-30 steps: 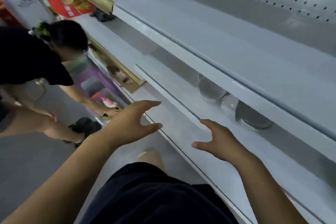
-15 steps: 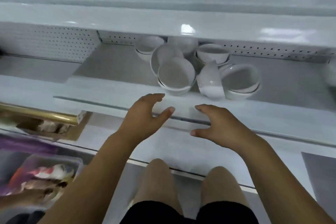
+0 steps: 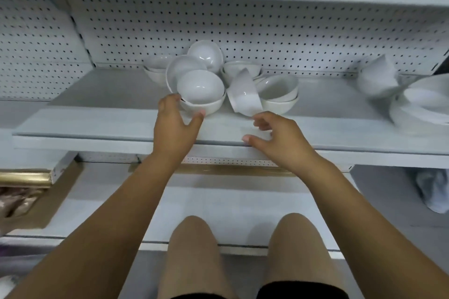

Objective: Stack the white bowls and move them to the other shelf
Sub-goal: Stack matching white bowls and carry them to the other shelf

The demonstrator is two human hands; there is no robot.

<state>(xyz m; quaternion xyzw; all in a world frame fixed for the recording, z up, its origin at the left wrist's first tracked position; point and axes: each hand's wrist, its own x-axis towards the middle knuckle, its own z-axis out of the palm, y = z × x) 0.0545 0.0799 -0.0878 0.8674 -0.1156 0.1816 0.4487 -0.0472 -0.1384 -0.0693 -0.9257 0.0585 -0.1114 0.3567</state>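
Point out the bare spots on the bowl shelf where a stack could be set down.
Free: the grey shelf top left of the heaped white ceramic bowls, back to the pegboard; also the bare strip between that heap and the white dishes at far right. Crowded: the middle, where bowls lean on each other.

Likely a shop: pegboard-backed shelves (image 3: pixel 97 94)

Jumbled white bowls (image 3: pixel 201 87) and, well apart at the right, blurred dishes (image 3: pixel 418 102) are being carried by the shelf (image 3: pixel 97 94).
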